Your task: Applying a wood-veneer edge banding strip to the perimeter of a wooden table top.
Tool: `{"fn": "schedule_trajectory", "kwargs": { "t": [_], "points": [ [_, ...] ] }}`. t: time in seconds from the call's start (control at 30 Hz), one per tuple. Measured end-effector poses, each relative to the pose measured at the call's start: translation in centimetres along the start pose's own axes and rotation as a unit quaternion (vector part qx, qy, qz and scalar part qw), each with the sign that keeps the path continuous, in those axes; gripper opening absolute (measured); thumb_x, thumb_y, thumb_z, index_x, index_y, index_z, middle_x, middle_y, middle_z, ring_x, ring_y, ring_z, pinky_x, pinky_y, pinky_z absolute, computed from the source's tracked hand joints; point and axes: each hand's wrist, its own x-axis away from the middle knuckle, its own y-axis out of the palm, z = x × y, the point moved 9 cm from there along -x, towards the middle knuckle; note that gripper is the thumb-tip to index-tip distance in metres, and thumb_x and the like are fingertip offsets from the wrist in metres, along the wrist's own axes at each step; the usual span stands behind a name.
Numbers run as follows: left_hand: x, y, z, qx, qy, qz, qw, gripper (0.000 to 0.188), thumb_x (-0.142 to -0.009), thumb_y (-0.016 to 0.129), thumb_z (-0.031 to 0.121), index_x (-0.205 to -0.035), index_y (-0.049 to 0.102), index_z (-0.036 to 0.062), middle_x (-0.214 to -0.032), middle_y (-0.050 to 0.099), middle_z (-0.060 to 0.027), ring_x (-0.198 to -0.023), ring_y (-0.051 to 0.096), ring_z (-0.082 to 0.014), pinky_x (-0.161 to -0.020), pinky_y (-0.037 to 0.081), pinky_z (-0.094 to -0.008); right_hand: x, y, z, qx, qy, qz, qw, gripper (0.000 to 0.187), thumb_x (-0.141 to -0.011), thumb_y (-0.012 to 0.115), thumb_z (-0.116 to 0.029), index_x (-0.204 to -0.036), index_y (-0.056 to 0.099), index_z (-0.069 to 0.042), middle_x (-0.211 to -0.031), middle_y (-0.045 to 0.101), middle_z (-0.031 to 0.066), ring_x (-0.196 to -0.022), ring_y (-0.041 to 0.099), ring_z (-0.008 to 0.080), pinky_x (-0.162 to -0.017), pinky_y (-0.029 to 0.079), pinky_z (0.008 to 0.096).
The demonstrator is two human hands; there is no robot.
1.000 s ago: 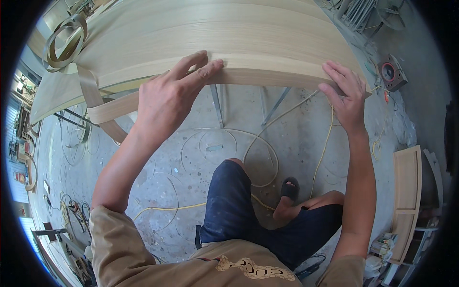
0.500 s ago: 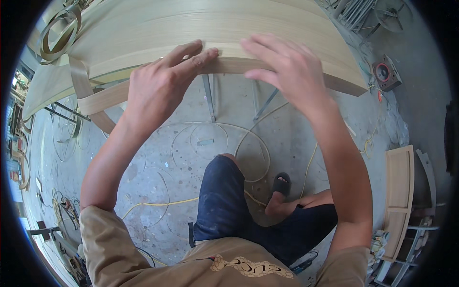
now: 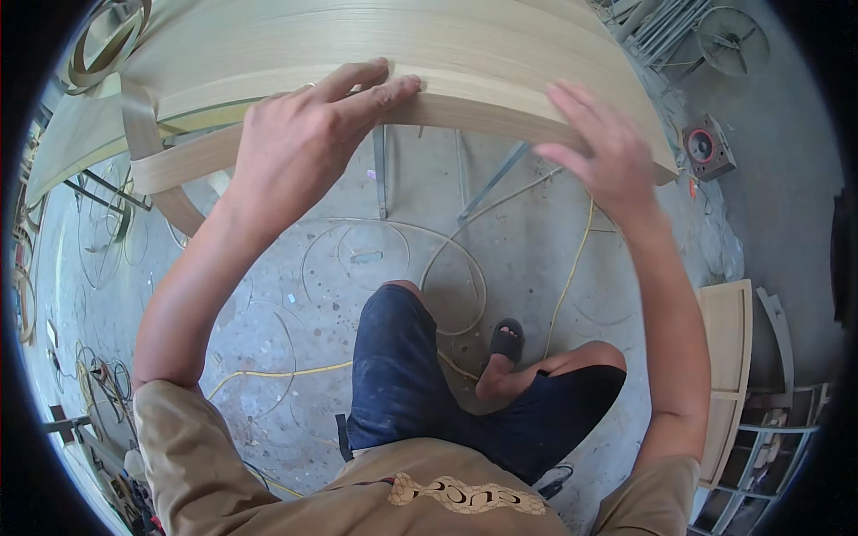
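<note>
A large pale wood panel (image 3: 357,45) lies across the top of the view, with a strip of wood edge banding (image 3: 192,163) running along its near edge. Bent over that edge, my left hand (image 3: 299,134) keeps the banding against the panel, fingertips on the top face; its underside is hidden. To the left of this hand the banding stands away from the panel and curls into loops. Farther right, my right hand (image 3: 608,152) is at the same edge, fingers over the top and thumb apart below, slightly blurred. It grasps no separate object.
Metal legs (image 3: 380,174) stand under the panel. A pale hose (image 3: 478,277) and a yellow cord (image 3: 572,277) loop over the concrete floor. A boxed speaker (image 3: 706,147) sits at far right, above a wooden frame panel (image 3: 728,357). Cables tangle at lower left.
My right hand has slid rightward along the panel's edge toward its right end. The left hand stays on the edge in nearly the same spot. The whole view has shifted a little.
</note>
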Motion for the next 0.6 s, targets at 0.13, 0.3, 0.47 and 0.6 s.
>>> {"fn": "schedule_trajectory", "kwargs": {
  "t": [0.13,0.3,0.47,0.6],
  "points": [
    [-0.2,-0.1,0.2,-0.003,0.0,0.006,1.0,0.045,-0.091,0.067,0.016,-0.132,0.068,0.0319,-0.126,0.07,0.0009,-0.082,0.074,-0.0251,-0.067,0.06,-0.035,-1.5,1.5,-2.5,0.015,-0.048,0.044,0.998,0.07,-0.074,0.086,-0.028,-0.137,0.061,-0.012,-0.134,0.065,0.0074,-0.12,0.064,0.0298,-0.098,0.052,0.0433],
    [0.3,0.3,0.1,-0.002,-0.008,-0.011,1.0,0.044,-0.091,0.067,0.016,-0.132,0.068,0.0317,-0.125,0.07,0.0013,-0.084,0.074,-0.024,-0.067,0.059,-0.0344,-0.1,-0.2,-6.3,0.002,-0.02,0.121,0.992,0.053,-0.079,0.083,-0.023,-0.126,0.063,-0.008,-0.125,0.067,0.0071,-0.111,0.065,0.028,-0.093,0.053,0.0394],
    [-0.8,-0.4,0.9,-0.006,-0.013,-0.008,1.0,0.041,-0.094,0.067,0.019,-0.132,0.068,0.0318,-0.125,0.07,0.0017,-0.086,0.074,-0.0218,-0.067,0.059,-0.0343,9.3,10.1,-7.0,-0.666,0.493,0.137,0.543,0.036,-0.098,0.072,-0.025,-0.124,0.061,-0.002,-0.118,0.066,0.0115,-0.11,0.063,0.0241,-0.097,0.051,0.0373],
    [-0.7,-0.3,0.7,0.011,-0.032,-0.006,0.999,0.038,-0.094,0.068,0.021,-0.131,0.069,0.0309,-0.127,0.07,0.0021,-0.089,0.074,-0.0229,-0.07,0.059,-0.0345,6.2,10.2,-5.6,-0.759,0.462,0.29,0.356,0.039,-0.101,0.068,-0.026,-0.128,0.057,0.0,-0.121,0.065,0.0124,-0.115,0.064,0.025,-0.098,0.055,0.0369]
  ]
}}
